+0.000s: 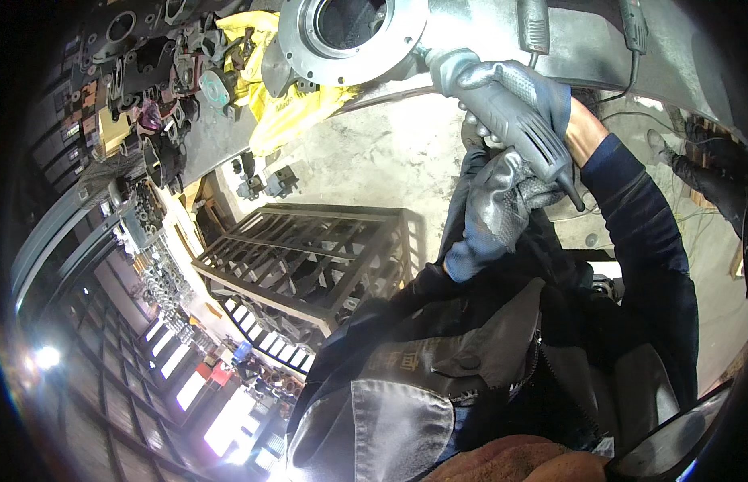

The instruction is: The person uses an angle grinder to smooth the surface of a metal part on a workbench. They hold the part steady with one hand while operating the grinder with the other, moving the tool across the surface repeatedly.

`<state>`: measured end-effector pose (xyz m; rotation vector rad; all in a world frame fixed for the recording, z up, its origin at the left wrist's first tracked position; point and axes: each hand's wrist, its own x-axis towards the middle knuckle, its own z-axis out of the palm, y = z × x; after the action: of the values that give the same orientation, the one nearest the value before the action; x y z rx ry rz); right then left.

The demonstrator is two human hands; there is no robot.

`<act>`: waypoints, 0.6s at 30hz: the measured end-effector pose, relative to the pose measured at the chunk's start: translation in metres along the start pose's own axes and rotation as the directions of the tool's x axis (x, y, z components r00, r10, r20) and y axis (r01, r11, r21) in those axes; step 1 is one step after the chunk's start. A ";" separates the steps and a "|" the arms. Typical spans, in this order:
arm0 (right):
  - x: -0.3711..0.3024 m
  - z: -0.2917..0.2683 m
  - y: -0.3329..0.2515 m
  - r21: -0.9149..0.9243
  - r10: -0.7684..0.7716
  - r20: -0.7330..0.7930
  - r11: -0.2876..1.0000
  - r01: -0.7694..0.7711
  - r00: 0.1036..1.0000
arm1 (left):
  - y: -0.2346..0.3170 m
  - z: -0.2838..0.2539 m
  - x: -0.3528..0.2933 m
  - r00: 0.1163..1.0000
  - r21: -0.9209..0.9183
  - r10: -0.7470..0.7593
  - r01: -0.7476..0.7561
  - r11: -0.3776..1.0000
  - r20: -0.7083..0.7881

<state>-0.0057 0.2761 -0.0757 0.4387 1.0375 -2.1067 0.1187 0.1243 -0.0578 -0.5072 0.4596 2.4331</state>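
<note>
Both my hands, in grey-blue coated work gloves, are closed round a grey electric hand grinder [515,120] of straight-bodied shape. My right hand [535,92] wraps its body from the far right side. Lower down, my left hand [502,201] grips near its rear end, beside the cord outlet. The tool's front points up-left at the rim of a round flanged metal part [350,68] with a wide central bore and bolt holes. Whether the tool's tip touches the metal is hard to make out. The flanged part rests at the bench's near edge.
Two more corded power tools [533,28] lie on the metal bench [583,60]. A yellow plastic sack [290,116] drapes over the bench edge, near many loose metal parts [149,104]. On the floor stands a dark steel frame rack [310,257]. Another person's leg [703,181] shows at right.
</note>
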 end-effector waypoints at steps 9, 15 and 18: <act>0.006 0.008 -0.009 -0.122 -0.032 -0.005 0.992 0.031 0.999 | 0.009 0.004 0.003 0.995 0.000 -0.069 0.070 0.998 -0.068; 0.006 0.017 -0.016 -0.078 -0.035 -0.053 0.996 0.031 0.998 | 0.021 0.010 0.005 0.995 0.029 -0.087 0.088 0.996 -0.048; 0.010 0.014 -0.016 -0.015 0.004 -0.059 1.000 -0.005 0.998 | 0.023 0.016 0.007 0.989 0.023 -0.092 0.095 0.995 -0.117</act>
<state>-0.0238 0.2669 -0.0644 0.4974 1.0844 -2.0920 0.0950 0.1169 -0.0427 -0.6455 0.5068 2.3123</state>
